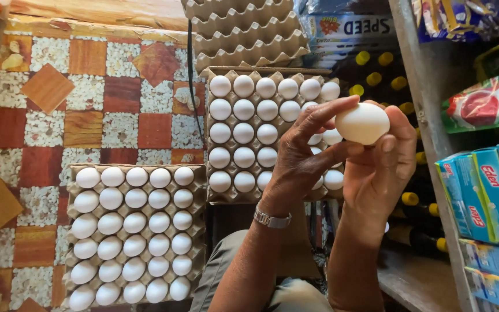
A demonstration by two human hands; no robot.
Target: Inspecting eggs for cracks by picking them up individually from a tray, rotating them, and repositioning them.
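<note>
Both your hands are up over the far egg tray [213,136], sharing one white egg [363,123]. Right hand [376,167]: fingers curled around the egg from the right and below, thumb along its right side, so it's clamped on it. Left hand [301,153]: index finger stretched to the egg's top left edge, thumb touching underneath, the other fingers loosely bent (metal wristwatch [271,219] on that wrist). Can't tell how much of the grip the left is carrying; it may just be steadying.

The egg sits in the air, above the right edge of the far tray, near the shelf post [428,115].

Around it:
- Far tray: grey cardboard, mostly full of white eggs; your left hand hides its right-hand cells.
- Near egg tray [197,231]: bottom left, well apart from the hands, every visible cell filled.
- Stack of empty trays [246,32]: just behind the far tray.
- Dark bottles with yellow caps [376,75]: behind your hands, partly hidden.
- Blue cartons [492,196] on the right shelf, a green packet [486,104] above them.
- Checkered red and pebble-pattern floor [88,115] under the trays.
</note>
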